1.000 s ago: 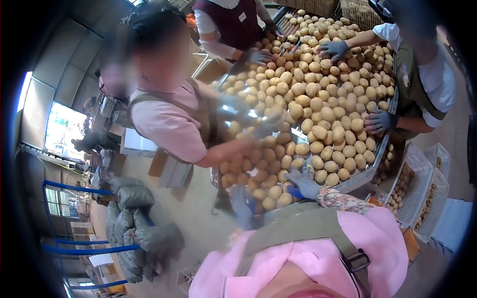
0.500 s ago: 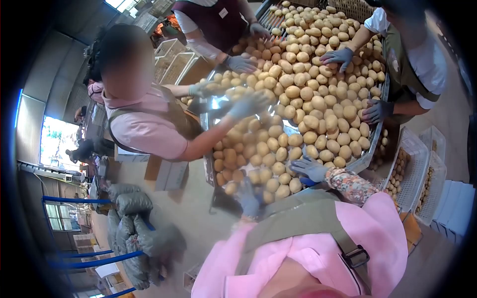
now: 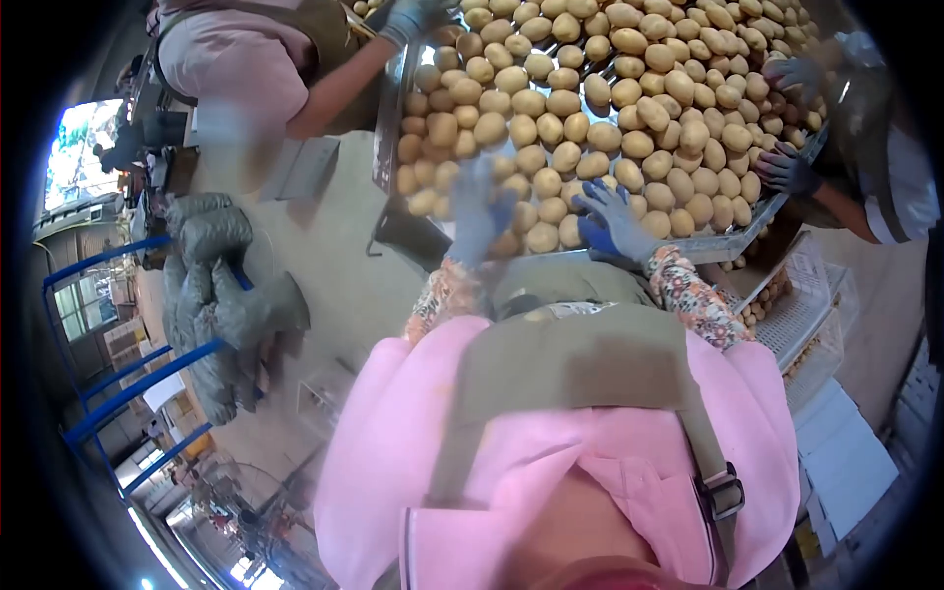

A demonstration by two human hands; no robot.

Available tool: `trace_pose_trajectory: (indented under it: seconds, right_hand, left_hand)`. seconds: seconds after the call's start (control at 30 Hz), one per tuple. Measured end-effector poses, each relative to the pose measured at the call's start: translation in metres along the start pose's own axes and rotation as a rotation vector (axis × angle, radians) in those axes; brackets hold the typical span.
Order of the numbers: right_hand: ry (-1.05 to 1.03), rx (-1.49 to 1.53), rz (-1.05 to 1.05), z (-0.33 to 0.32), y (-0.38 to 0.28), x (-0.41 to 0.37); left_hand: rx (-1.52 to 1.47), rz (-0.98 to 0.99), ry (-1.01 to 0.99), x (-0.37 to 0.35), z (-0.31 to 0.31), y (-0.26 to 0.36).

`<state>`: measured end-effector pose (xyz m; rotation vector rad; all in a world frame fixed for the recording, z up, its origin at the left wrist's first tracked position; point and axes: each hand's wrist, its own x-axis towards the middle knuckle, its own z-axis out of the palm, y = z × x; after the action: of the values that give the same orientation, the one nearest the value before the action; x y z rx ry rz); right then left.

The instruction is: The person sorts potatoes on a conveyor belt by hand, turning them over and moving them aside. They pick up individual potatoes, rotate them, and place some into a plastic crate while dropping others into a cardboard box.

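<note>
Potatoes (image 3: 551, 157) cover a metal sorting table (image 3: 723, 243) in front of me. My left hand (image 3: 479, 211), in a grey-blue glove, is over the near left edge, among potatoes there. It is blurred, but its fingers stretch forward. My right hand (image 3: 618, 221), gloved in grey with blue on the palm side, rests by the near rim. Its fingers are spread against the closest potatoes, without closing round any of them.
A co-worker's gloved hand (image 3: 418, 18) is at the table's far left. Another person's dark-gloved hand (image 3: 787, 169) lies at the right edge. White plastic crates (image 3: 806, 324) stand lower right. Stuffed grey sacks (image 3: 211, 295) and blue rails (image 3: 147, 385) are at the left.
My view has tipped down toward my body, so the table sits higher in the picture. Both my hands stay at the near edge, closer together. The co-worker's hands at left have moved apart from the near potatoes.
</note>
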<state>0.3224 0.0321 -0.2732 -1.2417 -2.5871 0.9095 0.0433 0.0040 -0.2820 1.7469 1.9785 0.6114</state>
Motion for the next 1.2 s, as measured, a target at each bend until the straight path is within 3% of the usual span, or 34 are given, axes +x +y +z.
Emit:
trace_pose_trajectory:
  seconds: [0.03,0.07,0.1,0.13,0.17,0.2,0.27,0.33,0.43,0.5,0.6,0.67,0.73,0.77,0.8,0.87,0.9,0.93,0.97,1.0,1.07,1.13,1.2]
  right_hand:
    - [0.141,0.078,-0.022,0.000,0.004,-0.003]
    - [0.137,0.082,-0.021,0.001,0.008,-0.007]
    - [0.109,0.137,-0.014,0.001,0.013,-0.009]
    - [0.083,0.191,-0.009,-0.004,0.008,-0.007]
    - [0.231,0.079,-0.137,-0.010,0.000,-0.015]
    - [0.237,0.080,-0.139,-0.006,-0.003,-0.012]
    - [-0.045,0.239,-0.104,0.004,-0.003,-0.006]
    - [0.044,0.359,-0.033,0.011,-0.023,0.003]
    - [0.079,0.365,-0.157,0.034,-0.037,0.029]
    - [-0.177,0.268,-0.098,0.043,-0.064,0.056]
    - [-0.133,0.401,-0.222,0.036,-0.091,0.087]
    - [-0.249,0.500,-0.280,0.035,-0.094,0.107]
    - [-0.183,0.585,-0.211,0.046,-0.091,0.117]
    - [-0.033,0.480,-0.151,0.039,-0.088,0.114]
    - [-0.037,0.480,-0.155,0.037,-0.082,0.109]
    - [0.085,0.025,-0.114,0.032,-0.054,0.089]
    - [0.087,0.023,-0.121,0.033,-0.034,0.074]
    - [-0.011,-0.172,-0.233,0.036,-0.010,0.060]
    - [-0.106,-0.368,-0.336,0.038,0.001,0.053]
    - [-0.092,-0.373,-0.326,0.035,0.001,0.048]
    - [-0.128,-0.210,-0.291,0.024,0.000,0.040]
    - [-0.106,-0.087,-0.216,0.021,-0.012,0.036]
    - [-0.038,0.024,-0.134,0.021,-0.018,0.040]
  left_hand:
    - [0.163,0.028,-0.138,-0.010,0.008,0.004]
    - [0.328,0.063,-0.275,-0.022,0.013,0.009]
    - [0.348,0.191,-0.157,-0.043,0.018,0.004]
    - [0.424,0.161,-0.225,-0.048,0.012,0.007]
    - [0.458,0.114,-0.231,-0.055,0.011,0.003]
    - [0.493,0.069,-0.237,-0.061,0.009,-0.003]
    - [0.453,0.054,-0.251,-0.069,-0.004,-0.006]
    - [0.382,-0.081,-0.223,-0.076,-0.006,-0.006]
    - [0.383,-0.121,-0.258,-0.080,-0.014,-0.008]
    - [0.427,-0.145,-0.290,-0.089,-0.019,-0.014]
    - [0.409,-0.187,-0.168,-0.095,-0.018,-0.021]
    - [0.416,-0.269,-0.212,-0.096,-0.017,-0.036]
    - [0.540,-0.225,-0.014,-0.104,-0.009,-0.073]
    - [0.443,-0.188,0.134,-0.102,-0.012,-0.084]
    - [0.444,-0.193,0.137,-0.092,-0.022,-0.086]
    - [0.324,-0.089,0.315,-0.061,-0.045,-0.081]
    - [0.318,-0.029,0.388,-0.036,-0.055,-0.071]
    - [-0.198,-0.103,0.345,-0.007,-0.069,-0.057]
    - [-0.445,-0.281,0.251,0.022,-0.081,-0.040]
    - [-0.689,-0.456,0.139,0.049,-0.085,-0.030]
    - [0.013,-0.150,0.178,0.102,-0.039,-0.091]
    - [-0.200,-0.157,0.086,0.128,-0.036,-0.047]
    - [0.386,-0.123,0.137,0.127,-0.017,-0.034]
